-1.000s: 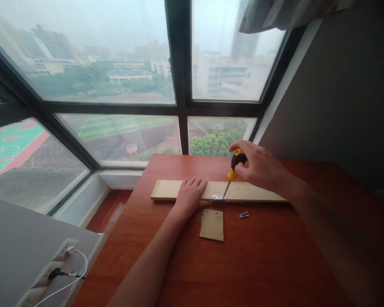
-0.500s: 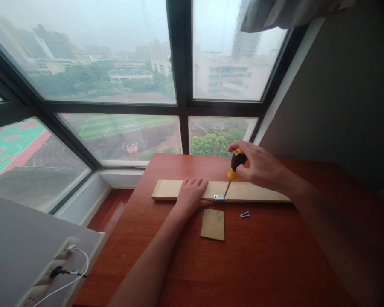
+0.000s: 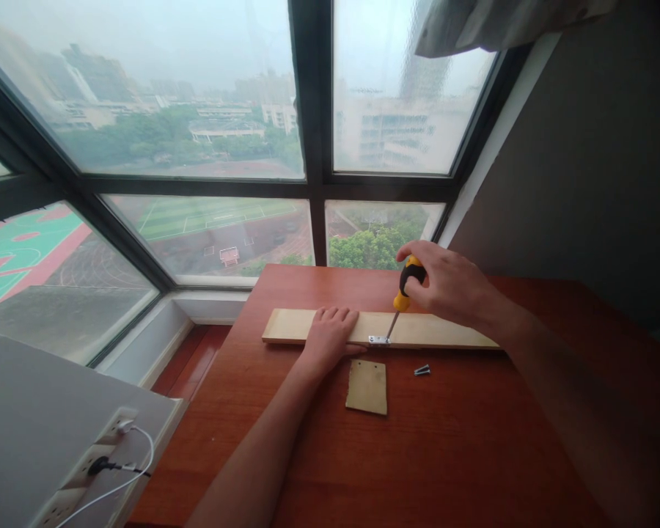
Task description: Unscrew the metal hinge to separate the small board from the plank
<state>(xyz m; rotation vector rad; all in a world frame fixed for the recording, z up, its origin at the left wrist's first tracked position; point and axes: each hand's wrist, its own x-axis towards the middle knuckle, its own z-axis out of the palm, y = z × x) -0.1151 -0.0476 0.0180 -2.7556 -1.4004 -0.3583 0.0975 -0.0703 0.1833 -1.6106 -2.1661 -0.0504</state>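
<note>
A long pale wooden board (image 3: 286, 326) lies across the table. My left hand (image 3: 330, 337) holds it down left of its middle, fingers over the top and thumb along the near edge. A small silver metal bracket (image 3: 378, 340) sits on the board's near edge beside my left thumb. My right hand (image 3: 451, 282) is closed around the yellow and black handle of a screwdriver (image 3: 401, 301). The screwdriver slants down, its tip at the right end of the bracket; whether a screw is under it cannot be made out.
On the reddish wooden table (image 3: 451, 455), a tan rectangular piece with two small holes (image 3: 367, 387) lies in front of the board. Loose screws (image 3: 422, 370) rest to its right. Wall sockets with plugged-in cables (image 3: 102, 466) are at lower left. Windows (image 3: 198, 95) rise behind the table.
The whole view has shifted very slightly. My right hand and the screwdriver handle have turned a little, while the tip stays at the bracket. My left hand keeps its place on the board.
</note>
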